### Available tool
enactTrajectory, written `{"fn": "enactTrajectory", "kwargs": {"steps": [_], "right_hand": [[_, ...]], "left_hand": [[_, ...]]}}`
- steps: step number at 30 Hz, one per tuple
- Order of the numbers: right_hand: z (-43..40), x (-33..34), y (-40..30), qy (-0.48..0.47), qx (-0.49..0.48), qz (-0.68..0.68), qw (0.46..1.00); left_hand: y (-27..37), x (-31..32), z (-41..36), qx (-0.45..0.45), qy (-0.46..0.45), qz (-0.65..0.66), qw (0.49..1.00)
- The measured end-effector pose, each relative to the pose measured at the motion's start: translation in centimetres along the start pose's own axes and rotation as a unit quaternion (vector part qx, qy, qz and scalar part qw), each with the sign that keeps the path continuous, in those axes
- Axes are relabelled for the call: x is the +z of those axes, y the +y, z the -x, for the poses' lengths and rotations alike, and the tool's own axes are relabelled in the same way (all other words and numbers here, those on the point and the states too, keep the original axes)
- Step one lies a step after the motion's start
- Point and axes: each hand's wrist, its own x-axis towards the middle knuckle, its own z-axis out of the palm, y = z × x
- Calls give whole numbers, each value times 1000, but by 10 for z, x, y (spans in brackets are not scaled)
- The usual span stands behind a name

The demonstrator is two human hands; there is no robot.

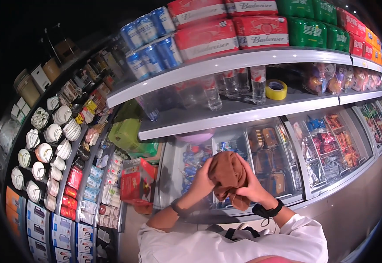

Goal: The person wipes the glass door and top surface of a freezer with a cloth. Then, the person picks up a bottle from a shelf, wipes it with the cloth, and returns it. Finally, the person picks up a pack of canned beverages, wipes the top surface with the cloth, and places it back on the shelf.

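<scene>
A bunched brown cloth (228,174) is held between both my hands, above a glass-topped chest freezer (169,194). My left hand (204,176) grips its left side, with the fingertips hidden behind the folds. On the other side my right hand (251,184) clasps it, thumb across the front. A loose end of the cloth hangs down below my right thumb. Under the glass lie blue-wrapped packages (189,164) and several brown trays with clear lids (265,161).
Above the freezer run two shelves; the lower (177,128) holds clear bottles (258,85) and yellow tape (275,90). Budweiser packs (261,32) sit on the upper one. A red box (138,180) stands left of the freezer, near racks of white bowls (44,152). Another freezer (334,144) adjoins at right.
</scene>
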Motion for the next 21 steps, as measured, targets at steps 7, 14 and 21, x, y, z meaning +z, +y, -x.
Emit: {"fn": "enactTrajectory", "kwargs": {"steps": [7,14,21], "right_hand": [[-65,39,-23,71,-85,191,975],[-148,71,-89,152,-216,273,925],[-259,115,-134,211,-434,503,717]], "left_hand": [[53,-97,-36,100,-64,-79,990],[74,-238,-145,257,214,-172,927],[66,-285,-248,301,399,-240,832]]}}
